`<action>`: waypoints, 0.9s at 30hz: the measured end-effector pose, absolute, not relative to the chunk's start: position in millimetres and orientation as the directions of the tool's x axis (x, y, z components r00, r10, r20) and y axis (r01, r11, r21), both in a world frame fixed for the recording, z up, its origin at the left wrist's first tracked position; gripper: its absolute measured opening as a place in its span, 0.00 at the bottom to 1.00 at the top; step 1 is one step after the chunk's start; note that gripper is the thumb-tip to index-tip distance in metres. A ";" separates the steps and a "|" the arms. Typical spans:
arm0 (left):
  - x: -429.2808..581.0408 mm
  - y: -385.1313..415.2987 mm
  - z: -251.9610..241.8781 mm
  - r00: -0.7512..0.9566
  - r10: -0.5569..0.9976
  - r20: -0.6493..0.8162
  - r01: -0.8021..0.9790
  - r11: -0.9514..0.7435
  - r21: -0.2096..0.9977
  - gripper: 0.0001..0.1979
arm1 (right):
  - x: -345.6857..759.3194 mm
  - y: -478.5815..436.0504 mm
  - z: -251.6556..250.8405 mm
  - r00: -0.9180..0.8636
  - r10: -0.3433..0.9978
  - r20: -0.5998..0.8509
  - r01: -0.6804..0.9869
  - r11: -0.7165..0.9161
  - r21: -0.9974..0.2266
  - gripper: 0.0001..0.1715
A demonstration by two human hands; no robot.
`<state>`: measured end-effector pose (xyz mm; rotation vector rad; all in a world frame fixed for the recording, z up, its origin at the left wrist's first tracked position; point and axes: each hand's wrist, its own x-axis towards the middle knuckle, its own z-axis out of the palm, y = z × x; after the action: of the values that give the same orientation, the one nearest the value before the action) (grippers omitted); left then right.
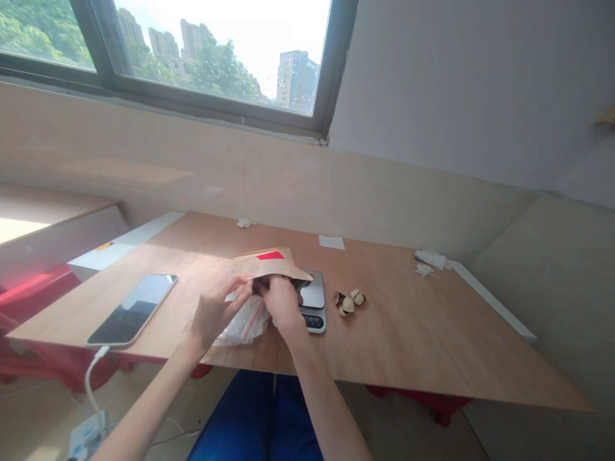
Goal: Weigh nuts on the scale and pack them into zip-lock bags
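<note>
We see a paper bag [254, 267] lying near the middle of the wooden surface [408, 333], partly over the left side of a scale [314, 294]. The bag is light brown and matt, with a bright red patch [271, 255] on its upper face; its mouth gapes toward us, and the opening looks dark. We note the left hand [214, 314] at the left of the mouth, its fingers [244, 280] pinching the paper edge. The right hand [281, 299] reaches into the mouth; its fingers are hidden, so we cannot tell whether they grasp anything. Below the bag, by the left hand, we find a clear plastic pouch [245, 323] with a red line across it. The scale has a pale plate and a dark display, partly covered by the right hand. Just right of it we observe a small cluster of cream pieces [348, 306] with brown parts. At the left lies a phone [134, 310], joined to a white cable [90, 371].
</note>
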<state>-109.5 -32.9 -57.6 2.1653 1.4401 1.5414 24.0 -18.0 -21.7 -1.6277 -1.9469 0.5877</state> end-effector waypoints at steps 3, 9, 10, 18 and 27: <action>-108.9 -33.2 -56.1 0.021 0.746 0.666 0.635 -0.524 0.567 0.10 | 24.4 -20.8 -20.8 -0.147 0.977 0.155 0.795 0.210 -0.569 0.14; -104.3 -32.5 -50.3 0.020 0.738 0.674 0.682 -0.503 0.531 0.11 | 34.0 -23.7 -19.1 -0.114 0.976 0.185 0.920 0.174 -0.352 0.21; -103.1 -32.3 -49.9 0.031 0.734 0.679 0.690 -0.507 0.516 0.11 | 34.4 -21.9 -19.7 -0.133 0.978 0.163 0.931 0.180 -0.317 0.21; -98.0 -33.3 -51.7 0.048 0.747 0.663 0.715 -0.490 0.500 0.10 | 15.1 -14.3 -24.2 -0.219 0.953 0.211 0.973 0.229 -0.026 0.22; -98.5 -29.7 -47.5 -0.013 0.747 0.665 0.711 -0.461 0.532 0.09 | 34.8 -42.5 -8.7 -0.461 0.867 0.189 0.886 0.438 0.152 0.18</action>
<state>-98.5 -29.7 -47.5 2.1801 1.6114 1.5124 34.8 -42.5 -8.7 -1.5852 -2.5929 -0.3519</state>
